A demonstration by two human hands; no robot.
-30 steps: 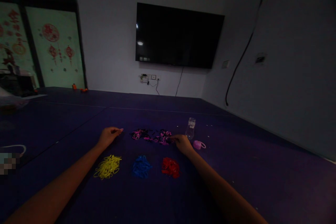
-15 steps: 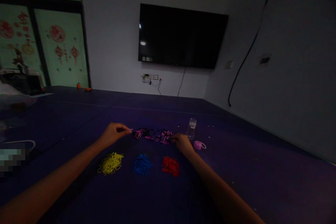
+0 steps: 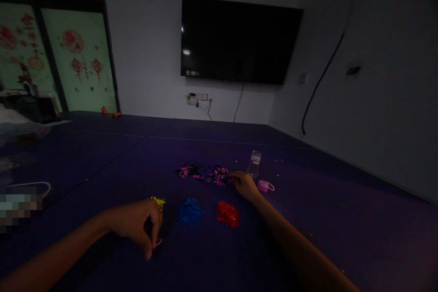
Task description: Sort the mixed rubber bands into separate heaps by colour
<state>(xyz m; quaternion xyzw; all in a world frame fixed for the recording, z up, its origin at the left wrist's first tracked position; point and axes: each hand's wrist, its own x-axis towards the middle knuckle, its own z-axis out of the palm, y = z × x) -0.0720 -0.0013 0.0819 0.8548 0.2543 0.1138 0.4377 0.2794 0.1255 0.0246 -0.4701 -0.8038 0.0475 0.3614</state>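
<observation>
Head view: left fingers (image 3: pixel 156 228) pinch pink band (image 3: pixel 159 241), long axis rising rightward; right fingers (image 3: pixel 237 174): hold unclear

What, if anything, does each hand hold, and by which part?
Left hand: a pink loop, pinched at one end. Right hand: cannot be told.

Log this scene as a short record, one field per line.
Left hand: pinches a small pink band; partly hides the yellow pile
Right hand: at the right end of the pink-and-black bands; whether it holds any is unclear
Near row, left to right: yellow pile, blue pile, red pile
Near right hand: clear bottle, standing; pink cap-like piece with a loop
Surface: dark purple
Wall: television, screen dark
</observation>
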